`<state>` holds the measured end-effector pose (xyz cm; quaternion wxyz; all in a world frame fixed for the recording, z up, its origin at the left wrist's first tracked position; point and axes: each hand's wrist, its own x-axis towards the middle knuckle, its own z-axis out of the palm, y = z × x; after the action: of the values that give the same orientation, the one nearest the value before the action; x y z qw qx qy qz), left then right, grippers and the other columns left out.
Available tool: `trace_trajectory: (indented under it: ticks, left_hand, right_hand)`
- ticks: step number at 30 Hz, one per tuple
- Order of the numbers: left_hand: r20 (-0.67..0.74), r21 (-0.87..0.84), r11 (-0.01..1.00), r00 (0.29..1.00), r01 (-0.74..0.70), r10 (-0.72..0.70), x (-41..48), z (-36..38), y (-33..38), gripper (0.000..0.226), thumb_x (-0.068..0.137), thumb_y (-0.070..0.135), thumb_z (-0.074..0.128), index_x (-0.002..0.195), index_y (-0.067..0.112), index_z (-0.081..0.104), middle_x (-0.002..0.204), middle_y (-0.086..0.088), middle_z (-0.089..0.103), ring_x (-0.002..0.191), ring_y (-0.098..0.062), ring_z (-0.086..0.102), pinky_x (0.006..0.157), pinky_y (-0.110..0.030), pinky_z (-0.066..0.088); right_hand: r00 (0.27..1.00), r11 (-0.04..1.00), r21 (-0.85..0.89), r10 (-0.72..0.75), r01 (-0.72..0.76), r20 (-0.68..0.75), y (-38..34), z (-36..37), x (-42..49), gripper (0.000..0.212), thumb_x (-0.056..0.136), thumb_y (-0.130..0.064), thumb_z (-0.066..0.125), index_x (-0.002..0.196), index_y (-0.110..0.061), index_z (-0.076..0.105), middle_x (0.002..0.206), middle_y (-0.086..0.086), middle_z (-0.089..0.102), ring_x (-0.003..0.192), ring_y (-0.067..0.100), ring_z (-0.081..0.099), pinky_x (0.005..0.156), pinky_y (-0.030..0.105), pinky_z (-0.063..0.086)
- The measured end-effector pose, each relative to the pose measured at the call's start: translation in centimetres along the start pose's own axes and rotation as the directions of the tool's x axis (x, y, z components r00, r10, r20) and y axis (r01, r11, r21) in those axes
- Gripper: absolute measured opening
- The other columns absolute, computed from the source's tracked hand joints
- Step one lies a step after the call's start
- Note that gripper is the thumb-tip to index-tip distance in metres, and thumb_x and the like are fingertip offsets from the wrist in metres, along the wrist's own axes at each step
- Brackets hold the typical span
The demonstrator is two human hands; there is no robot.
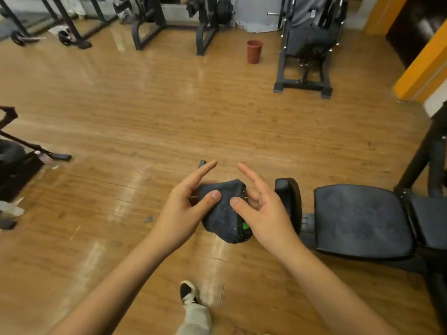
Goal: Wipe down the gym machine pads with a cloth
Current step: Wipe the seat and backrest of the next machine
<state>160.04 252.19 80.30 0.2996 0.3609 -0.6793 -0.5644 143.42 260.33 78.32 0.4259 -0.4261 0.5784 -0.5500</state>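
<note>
One container is in sight: a reddish-brown tapered plastic pot [254, 51] standing upright on the glossy wood-plank floor [145, 112], far off between the black steel machine frames; its inside cannot be seen from here. Two bare hands meet in the middle of the view around one dark blue-grey towelling cloth [221, 215], bunched into a rounded wad with a small green tag [245, 226] at its right edge. The left hand [186, 201] pinches the wad with its thumb pressed on top and its forefinger stretched out straight; the right hand [264, 210] pinches the other side the same way, thumb on the cloth, forefinger pointing forward. The cloth is held in the air above the floor, just left of the bench and touching none of its pads. Three pads show on that bench: one black round roller pad [289, 201] nearest the right hand, one black padded seat cushion [360, 218] beyond it, and one more black pad [433, 221] cut off by the right edge. One black-and-white shoe [188, 292] stands below.
</note>
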Motion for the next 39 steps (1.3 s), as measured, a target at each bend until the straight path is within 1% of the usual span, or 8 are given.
trace_trajectory:
  ticks: [6, 10, 14, 19, 23, 29, 33, 39]
  left_hand:
    - [0.087, -0.053, 0.999, 0.996, 0.009, -0.004, 7.8, -7.5, -3.9, 0.057, 0.099, 0.013, 0.063, 0.145, 0.043, 0.047, 0.112, -0.005, 0.073, 0.1, -0.024, 0.073, 0.087, -0.052, 0.06]
    - [0.207, -0.053, 0.998, 0.978, 0.021, -0.01, 13.2, -14.0, -5.8, 0.057, 0.1, 0.011, 0.062, 0.145, 0.044, 0.046, 0.114, -0.001, 0.073, 0.102, -0.019, 0.073, 0.09, -0.047, 0.059]
    - [0.308, -0.028, 0.999, 0.951, 0.019, -0.01, 19.0, -20.4, -7.5, 0.058, 0.101, 0.015, 0.062, 0.14, 0.054, 0.046, 0.114, -0.002, 0.073, 0.102, -0.02, 0.072, 0.087, -0.049, 0.06]
    - [0.378, -0.054, 0.998, 0.926, 0.038, -0.015, 26.8, -26.8, -9.4, 0.058, 0.099, 0.014, 0.064, 0.14, 0.051, 0.047, 0.111, -0.007, 0.073, 0.102, -0.021, 0.073, 0.085, -0.043, 0.061]
    - [0.406, -0.051, 0.997, 0.913, 0.054, -0.029, 33.8, -31.3, -10.7, 0.06, 0.099, 0.009, 0.063, 0.143, 0.047, 0.045, 0.106, -0.009, 0.075, 0.098, -0.031, 0.072, 0.082, -0.04, 0.061]
    - [0.426, -0.038, 0.996, 0.903, 0.078, -0.054, 46.8, -38.5, -11.5, 0.061, 0.099, 0.011, 0.063, 0.143, 0.049, 0.045, 0.107, -0.006, 0.075, 0.099, -0.031, 0.073, 0.086, -0.054, 0.059]
    - [0.431, -0.052, 0.995, 0.9, 0.09, -0.059, 54.8, -42.4, -11.7, 0.058, 0.099, 0.012, 0.063, 0.142, 0.048, 0.046, 0.107, -0.001, 0.076, 0.097, -0.023, 0.074, 0.082, -0.041, 0.062]
    - [0.48, -0.075, 0.992, 0.876, 0.1, -0.052, 69.3, -46.4, -12.6, 0.057, 0.098, 0.008, 0.063, 0.141, 0.043, 0.048, 0.109, 0.002, 0.076, 0.095, -0.018, 0.075, 0.075, -0.031, 0.061]
  right_hand:
    - [0.992, 0.998, -0.025, 0.054, -0.057, -0.118, 0.9, 5.8, 8.1, 0.064, 0.099, 0.0, 0.061, 0.146, -0.042, 0.046, 0.119, 0.002, 0.075, 0.113, 0.015, 0.07, 0.1, 0.037, 0.056]
    - [0.963, 0.996, 0.013, 0.087, -0.087, -0.253, 1.5, 11.4, 13.6, 0.066, 0.098, 0.001, 0.062, 0.146, -0.042, 0.047, 0.123, -0.002, 0.073, 0.117, 0.013, 0.068, 0.106, 0.042, 0.053]
    - [0.924, 0.993, 0.078, 0.108, -0.085, -0.366, 1.7, 17.1, 19.3, 0.065, 0.097, 0.003, 0.063, 0.14, -0.044, 0.05, 0.119, -0.017, 0.073, 0.116, 0.006, 0.067, 0.106, 0.045, 0.052]
    - [0.879, 0.989, 0.121, 0.129, -0.083, -0.459, 2.1, 22.0, 27.2, 0.069, 0.097, -0.001, 0.065, 0.133, -0.059, 0.055, 0.128, -0.006, 0.071, 0.127, 0.013, 0.062, 0.108, 0.049, 0.05]
    - [0.862, 0.989, 0.123, 0.136, -0.086, -0.488, 2.3, 24.5, 35.0, 0.067, 0.096, 0.001, 0.064, 0.14, -0.047, 0.05, 0.125, -0.001, 0.072, 0.12, 0.015, 0.066, 0.103, 0.046, 0.055]
    - [0.871, 0.99, 0.104, 0.132, -0.093, -0.473, 1.7, 27.2, 49.2, 0.066, 0.097, -0.001, 0.065, 0.143, -0.045, 0.049, 0.114, -0.002, 0.075, 0.113, 0.014, 0.069, 0.1, 0.036, 0.055]
    - [0.867, 0.989, 0.084, 0.146, -0.121, -0.477, 0.5, 28.4, 58.3, 0.064, 0.098, -0.004, 0.065, 0.144, -0.045, 0.049, 0.102, -0.008, 0.076, 0.105, 0.011, 0.071, 0.091, 0.023, 0.055]
    - [0.841, 0.986, 0.117, 0.164, -0.121, -0.516, 0.1, 28.6, 72.6, 0.064, 0.098, -0.001, 0.062, 0.147, -0.039, 0.047, 0.102, -0.001, 0.076, 0.099, 0.014, 0.073, 0.083, 0.026, 0.057]
